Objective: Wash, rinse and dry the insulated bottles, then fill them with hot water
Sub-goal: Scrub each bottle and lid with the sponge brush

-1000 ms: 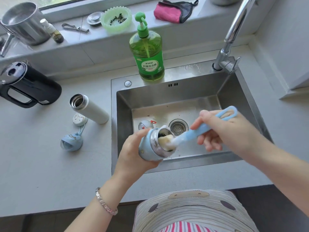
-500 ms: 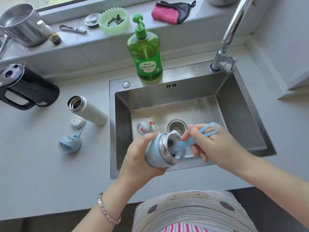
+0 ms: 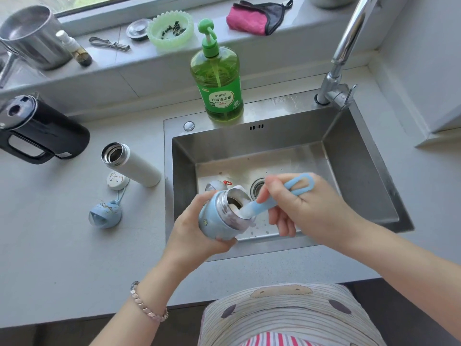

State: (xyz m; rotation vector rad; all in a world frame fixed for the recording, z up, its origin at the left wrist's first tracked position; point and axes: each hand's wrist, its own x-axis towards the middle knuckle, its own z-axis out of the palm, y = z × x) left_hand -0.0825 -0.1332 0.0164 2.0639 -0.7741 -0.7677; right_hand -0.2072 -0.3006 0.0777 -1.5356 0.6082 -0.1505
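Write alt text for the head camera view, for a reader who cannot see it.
Over a steel sink, the left hand holds a small blue bottle while the right hand works a blue bottle brush into its mouth. A white bottle, open, stands on the counter to the left, green dish soap behind the sink.

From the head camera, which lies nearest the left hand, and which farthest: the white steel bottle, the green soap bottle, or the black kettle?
1. White steel bottle, lying on the counter just left of the sink.
2. Green soap bottle, standing behind the sink.
3. Black kettle, at the far left edge.

The left hand holds the blue bottle.
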